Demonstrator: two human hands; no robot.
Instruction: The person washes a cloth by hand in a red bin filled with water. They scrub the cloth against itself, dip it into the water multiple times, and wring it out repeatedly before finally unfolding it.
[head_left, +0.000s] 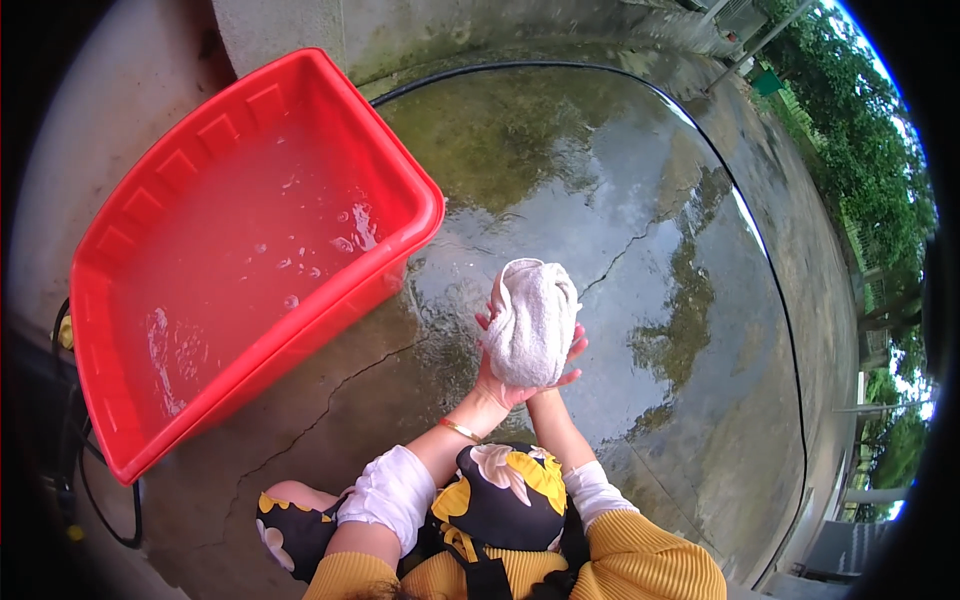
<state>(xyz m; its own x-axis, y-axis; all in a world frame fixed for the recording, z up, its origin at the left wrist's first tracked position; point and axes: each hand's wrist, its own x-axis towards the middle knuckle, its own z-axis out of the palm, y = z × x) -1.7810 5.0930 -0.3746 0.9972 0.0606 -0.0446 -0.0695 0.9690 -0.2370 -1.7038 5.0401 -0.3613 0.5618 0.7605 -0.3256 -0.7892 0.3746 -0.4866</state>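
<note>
A folded, pale terry cloth (531, 330) rests in both my hands, bundled into a thick oblong above the wet floor. My left hand (496, 384) supports it from below and along its left side, with fingertips showing past the edge. On the other side, my right hand (564, 371) cups the bundle, its fingers sticking out to the right. Most of both palms is hidden beneath the cloth. To the left stands a large red plastic tub (315, 289) holding cloudy water (240, 240) with some bubbles on its surface.
A black hose (731, 169) curves across the wet, cracked concrete floor (645, 247). A concrete wall (450, 34) rises behind the tub. Dark cables (86, 480) lie at the tub's left corner. Trees (870, 150) and a fence line the far right.
</note>
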